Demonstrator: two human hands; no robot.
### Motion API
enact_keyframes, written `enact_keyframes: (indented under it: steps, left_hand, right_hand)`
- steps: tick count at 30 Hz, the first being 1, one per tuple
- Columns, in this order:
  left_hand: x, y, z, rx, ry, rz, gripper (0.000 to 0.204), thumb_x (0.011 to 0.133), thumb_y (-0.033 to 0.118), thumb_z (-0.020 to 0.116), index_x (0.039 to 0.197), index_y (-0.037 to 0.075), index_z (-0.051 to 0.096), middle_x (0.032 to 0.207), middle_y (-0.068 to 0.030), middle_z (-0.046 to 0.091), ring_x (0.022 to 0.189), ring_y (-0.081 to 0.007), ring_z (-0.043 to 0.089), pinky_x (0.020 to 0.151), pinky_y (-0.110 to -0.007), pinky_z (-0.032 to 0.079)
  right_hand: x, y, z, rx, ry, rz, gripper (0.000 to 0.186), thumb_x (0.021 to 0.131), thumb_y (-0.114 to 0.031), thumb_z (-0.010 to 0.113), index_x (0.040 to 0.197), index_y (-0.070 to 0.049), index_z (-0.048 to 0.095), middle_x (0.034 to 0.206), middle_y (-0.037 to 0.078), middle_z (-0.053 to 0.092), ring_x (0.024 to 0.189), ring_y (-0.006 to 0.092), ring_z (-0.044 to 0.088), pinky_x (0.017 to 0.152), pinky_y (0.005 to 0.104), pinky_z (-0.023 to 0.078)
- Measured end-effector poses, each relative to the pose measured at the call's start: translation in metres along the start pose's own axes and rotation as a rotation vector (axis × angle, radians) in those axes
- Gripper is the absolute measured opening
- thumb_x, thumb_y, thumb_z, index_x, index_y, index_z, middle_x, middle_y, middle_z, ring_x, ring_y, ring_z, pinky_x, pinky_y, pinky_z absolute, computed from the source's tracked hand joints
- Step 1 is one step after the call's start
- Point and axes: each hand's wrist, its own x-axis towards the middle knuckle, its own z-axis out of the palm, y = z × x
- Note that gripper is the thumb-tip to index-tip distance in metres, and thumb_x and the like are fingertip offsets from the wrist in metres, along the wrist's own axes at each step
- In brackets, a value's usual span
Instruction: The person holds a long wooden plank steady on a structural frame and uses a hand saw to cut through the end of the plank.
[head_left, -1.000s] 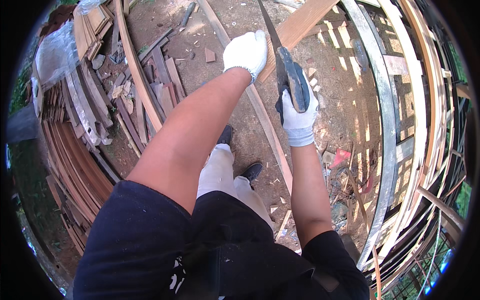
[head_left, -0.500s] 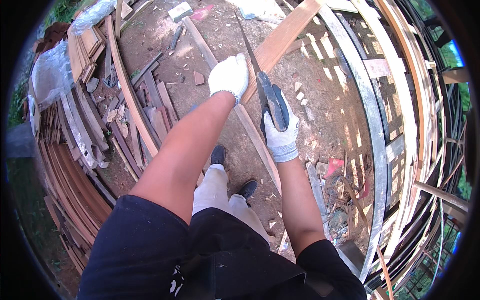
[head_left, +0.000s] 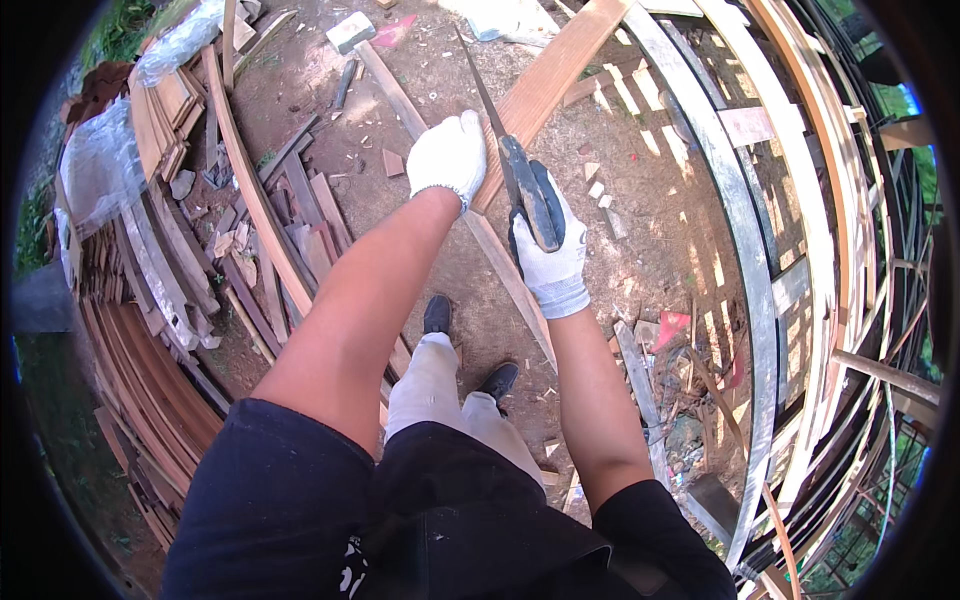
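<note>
My left hand [head_left: 447, 158], in a white knit glove, is closed over the near end of a reddish-brown wooden plank [head_left: 555, 75], its fingers mostly hidden from above. That plank slants away to the upper right and crosses a narrow wooden bar [head_left: 395, 90] on the ground. My right hand [head_left: 555, 255], gloved in white with dark finger coating, grips the dark, worn handle of a handsaw [head_left: 486, 95]. The blade points forward and slightly left, edge-on, beside the plank and just right of my left hand. Whether its teeth touch the wood I cannot tell.
Stacked boards [head_left: 150, 370] and loose offcuts lie on the left, partly under clear plastic sheeting [head_left: 105, 155]. A long timber frame [head_left: 745, 220] runs along the right. A pale block [head_left: 350, 32] stands at the bar's far end. My shoes [head_left: 437, 314] are beside the bar.
The saw and my right hand have moved slightly forward along the plank. My left hand keeps its place on the plank, and the whole view has shifted a little.
</note>
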Motion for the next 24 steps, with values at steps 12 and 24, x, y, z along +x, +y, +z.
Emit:
enact_keyframes:
  steps: [12,24]
  left_hand:
    - [-0.004,0.010,-0.009,0.094,-0.078,0.097,0.037,0.107,0.027,0.031,0.121,0.005,0.058,0.113,-0.0192,0.068,0.101,-0.0397,0.068,0.091,-0.050,0.053]
    - [-0.004,-0.016,-0.006,0.184,-0.055,0.140,0.032,0.106,0.022,0.037,0.123,0.004,0.057,0.108,-0.0196,0.068,0.097,-0.0384,0.069,0.083,-0.050,0.055]
  right_hand:
    - [-0.036,0.004,-0.017,-0.044,-0.045,0.026,0.060,0.083,-0.007,0.068,0.140,0.007,0.053,0.117,0.027,0.070,0.100,0.0397,0.072,0.084,0.0397,0.058]
    - [-0.134,-0.036,-0.079,-0.043,-0.172,0.155,0.066,0.075,-0.002,0.060,0.141,0.005,0.055,0.129,0.025,0.066,0.116,0.0326,0.069,0.097,0.0403,0.054]
